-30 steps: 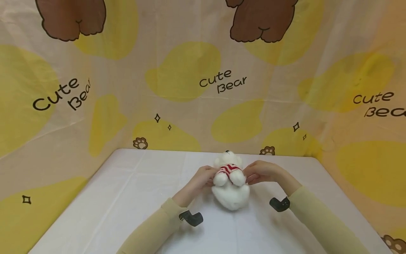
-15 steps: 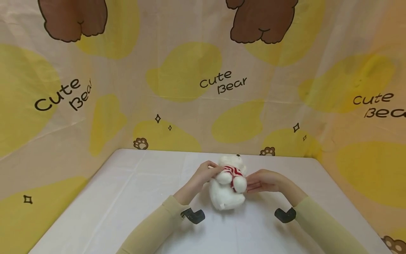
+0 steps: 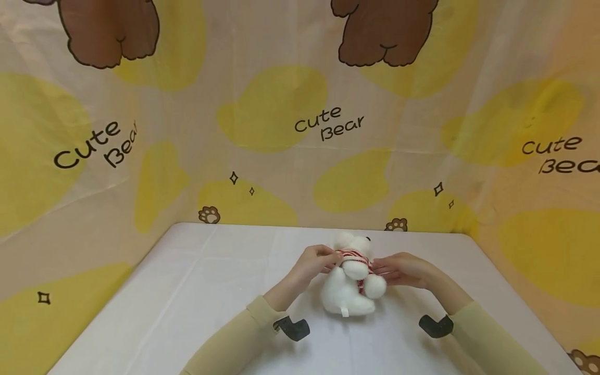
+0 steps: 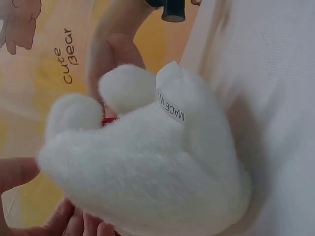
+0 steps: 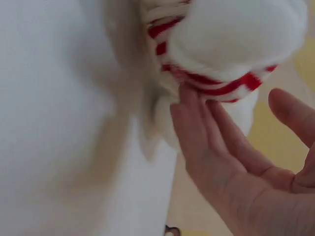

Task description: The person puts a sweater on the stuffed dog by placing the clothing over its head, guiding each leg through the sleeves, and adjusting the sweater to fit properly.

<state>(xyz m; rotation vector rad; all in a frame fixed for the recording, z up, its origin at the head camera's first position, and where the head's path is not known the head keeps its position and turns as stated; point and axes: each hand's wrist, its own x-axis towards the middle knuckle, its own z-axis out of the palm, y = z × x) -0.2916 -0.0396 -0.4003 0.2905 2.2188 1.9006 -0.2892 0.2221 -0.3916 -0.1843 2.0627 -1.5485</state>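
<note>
A white plush bear (image 3: 342,296) with a red-and-white striped knit garment (image 3: 354,256) sits on the table, its back end toward me and its dark nose to the far right. My left hand (image 3: 315,266) grips its left side, thumb and fingers on either side near the garment. In the left wrist view, a white label (image 4: 172,109) reading "MADE IN" sticks out from the fur. On the other side, my right hand (image 3: 407,269) touches the bear with straight fingers (image 5: 194,123); in the right wrist view they reach the striped knit while the thumb stands apart.
The white table (image 3: 211,291) runs back to a yellow-patterned cloth backdrop (image 3: 267,114) printed with "Cute Bear", which also rises at both sides. A black wrist mount (image 3: 292,328) juts from the left cuff, and another black mount (image 3: 436,326) from the right.
The plush bear has shifted to the right and turned, so its nose points further right and its label shows. Both hands have moved right with it; the right hand's fingers have straightened.
</note>
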